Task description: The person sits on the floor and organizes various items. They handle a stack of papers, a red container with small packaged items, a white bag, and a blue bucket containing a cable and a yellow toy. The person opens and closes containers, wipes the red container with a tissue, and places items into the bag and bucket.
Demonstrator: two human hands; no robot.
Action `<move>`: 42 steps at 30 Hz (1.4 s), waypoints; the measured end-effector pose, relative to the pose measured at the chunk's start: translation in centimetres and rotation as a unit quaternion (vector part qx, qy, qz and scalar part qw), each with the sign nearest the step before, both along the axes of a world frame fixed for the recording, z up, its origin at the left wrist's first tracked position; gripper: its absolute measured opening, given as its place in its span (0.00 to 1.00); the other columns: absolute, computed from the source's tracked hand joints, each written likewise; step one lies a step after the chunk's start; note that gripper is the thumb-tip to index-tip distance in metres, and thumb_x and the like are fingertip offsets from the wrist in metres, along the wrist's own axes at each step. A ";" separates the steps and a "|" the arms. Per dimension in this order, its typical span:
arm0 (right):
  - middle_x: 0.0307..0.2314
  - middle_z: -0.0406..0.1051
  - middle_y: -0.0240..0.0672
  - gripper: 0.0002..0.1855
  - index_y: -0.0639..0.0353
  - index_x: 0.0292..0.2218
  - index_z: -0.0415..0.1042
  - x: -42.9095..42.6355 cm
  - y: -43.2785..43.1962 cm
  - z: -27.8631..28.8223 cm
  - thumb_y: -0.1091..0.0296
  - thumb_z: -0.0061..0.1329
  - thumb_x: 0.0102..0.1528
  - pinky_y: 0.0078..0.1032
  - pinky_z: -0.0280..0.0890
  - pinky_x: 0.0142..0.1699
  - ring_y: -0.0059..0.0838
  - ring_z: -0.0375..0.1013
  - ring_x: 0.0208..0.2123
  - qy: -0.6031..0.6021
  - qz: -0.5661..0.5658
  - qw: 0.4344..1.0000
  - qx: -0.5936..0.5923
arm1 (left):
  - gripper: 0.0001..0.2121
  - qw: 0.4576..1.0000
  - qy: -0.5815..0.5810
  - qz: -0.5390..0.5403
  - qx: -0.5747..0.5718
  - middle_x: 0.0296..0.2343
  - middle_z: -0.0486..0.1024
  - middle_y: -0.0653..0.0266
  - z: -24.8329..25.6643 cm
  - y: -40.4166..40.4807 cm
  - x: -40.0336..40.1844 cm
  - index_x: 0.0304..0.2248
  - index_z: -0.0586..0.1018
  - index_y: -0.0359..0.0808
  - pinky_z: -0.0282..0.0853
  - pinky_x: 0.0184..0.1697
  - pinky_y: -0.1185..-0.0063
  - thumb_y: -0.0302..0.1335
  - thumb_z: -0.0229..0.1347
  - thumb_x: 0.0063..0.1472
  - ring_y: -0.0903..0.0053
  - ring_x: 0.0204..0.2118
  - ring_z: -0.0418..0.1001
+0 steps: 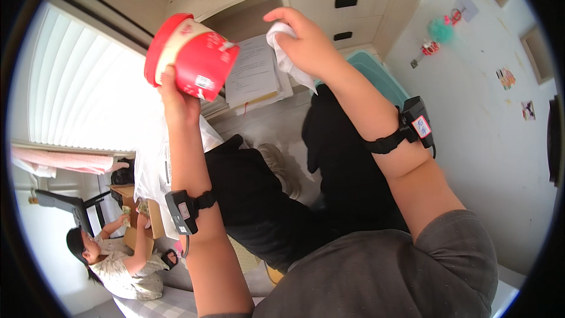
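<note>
My left hand (178,99) grips a red and cream tub (194,53) with a red lid, raised and tilted on its side so the lid faces left. The thumb lies along the tub's wall; the other fingers are mostly hidden beneath it. To the right, apart from the tub, my right hand (304,42) holds a crumpled white tissue or cloth (287,53) that hangs below the palm. The index finger points out towards the tub. Beyond and below both hands lies a stack of printed papers (254,70).
A teal plastic bin (375,70) stands beyond my right forearm. Ahead is a pale desk with drawers (342,6). White plastic bags (152,172) sit beside my left arm. At lower left another person (128,265) sits handling things at a cardboard box (154,218). Charms hang on the right wall (476,110).
</note>
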State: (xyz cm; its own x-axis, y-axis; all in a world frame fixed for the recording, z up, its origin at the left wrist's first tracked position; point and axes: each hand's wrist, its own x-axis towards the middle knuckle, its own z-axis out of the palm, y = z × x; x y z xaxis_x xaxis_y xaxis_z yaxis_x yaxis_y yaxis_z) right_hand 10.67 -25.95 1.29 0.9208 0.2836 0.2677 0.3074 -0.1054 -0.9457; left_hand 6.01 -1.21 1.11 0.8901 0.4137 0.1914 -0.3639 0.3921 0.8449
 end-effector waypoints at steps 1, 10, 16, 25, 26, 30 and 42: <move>0.37 0.72 0.34 0.12 0.58 0.43 0.71 -0.2 -0.4 0.4 0.68 0.48 0.56 0.31 0.66 0.39 0.32 0.71 0.35 0.033 0.028 0.997 0.069 | 0.38 0.993 -0.009 0.002 0.121 0.52 0.63 0.54 0.3 -0.5 0.1 0.57 0.55 0.34 0.63 0.57 0.68 0.32 0.63 0.52 0.66 0.55 0.64; 0.41 0.72 0.36 0.31 0.62 0.45 0.74 0.4 -7.1 2.0 0.40 0.50 0.54 0.23 0.60 0.47 0.23 0.66 0.40 0.168 0.121 0.978 0.029 | 0.57 0.822 -0.275 0.025 0.498 0.54 0.57 0.50 -0.3 -9.7 1.3 0.58 0.44 0.38 0.60 0.58 0.68 0.27 0.73 0.34 0.65 0.55 0.62; 0.38 0.73 0.35 0.26 0.64 0.42 0.75 0.7 -14.4 -0.1 0.47 0.52 0.55 0.22 0.63 0.47 0.22 0.69 0.40 0.188 0.060 0.979 0.048 | 0.57 0.798 -0.186 -0.075 0.568 0.58 0.50 0.52 -0.4 -12.8 2.1 0.62 0.48 0.36 0.56 0.60 0.67 0.31 0.73 0.36 0.61 0.60 0.52; 0.26 0.73 0.33 0.22 0.63 0.37 0.74 -6.2 -28.1 -17.1 0.49 0.51 0.56 0.23 0.66 0.33 0.21 0.70 0.28 0.364 -0.134 0.913 -0.127 | 0.43 0.747 -0.062 -0.105 0.654 0.59 0.48 0.53 -1.3 -10.5 3.2 0.58 0.61 0.42 0.59 0.58 0.66 0.26 0.68 0.41 0.57 0.59 0.55; 0.26 0.74 0.34 0.23 0.62 0.38 0.75 -7.3 -29.3 -19.8 0.48 0.51 0.55 0.26 0.67 0.34 0.24 0.71 0.28 0.408 -0.144 0.889 -0.149 | 0.41 0.729 -0.060 -0.092 0.675 0.59 0.48 0.54 -1.4 -10.2 3.5 0.57 0.63 0.43 0.60 0.57 0.66 0.26 0.68 0.42 0.57 0.58 0.57; 0.27 0.76 0.46 0.29 0.65 0.31 0.77 -10.8 -31.2 -27.5 0.40 0.54 0.48 0.34 0.68 0.38 0.38 0.76 0.31 0.409 -0.206 0.806 -0.375 | 0.35 0.707 0.013 -0.164 0.687 0.58 0.51 0.49 -2.6 -10.1 4.0 0.53 0.68 0.38 0.65 0.53 0.68 0.27 0.67 0.43 0.60 0.49 0.67; 0.27 0.75 0.47 0.21 0.64 0.32 0.77 -3.4 -26.5 -15.6 0.52 0.56 0.47 0.33 0.69 0.40 0.42 0.76 0.32 0.169 -0.115 0.843 -0.497 | 0.24 0.669 0.025 -0.204 0.714 0.51 0.63 0.55 -3.9 -11.4 4.8 0.46 0.73 0.39 0.67 0.49 0.68 0.36 0.63 0.49 0.57 0.49 0.67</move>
State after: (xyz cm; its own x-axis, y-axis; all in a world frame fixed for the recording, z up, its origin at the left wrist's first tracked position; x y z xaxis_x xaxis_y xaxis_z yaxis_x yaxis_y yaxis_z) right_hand 7.30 -52.40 -14.32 0.9583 0.0160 -0.2854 -0.0989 -0.9181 -0.3837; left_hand 10.79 -12.56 -2.81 0.8931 -0.4391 0.0979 -0.4302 -0.7698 0.4716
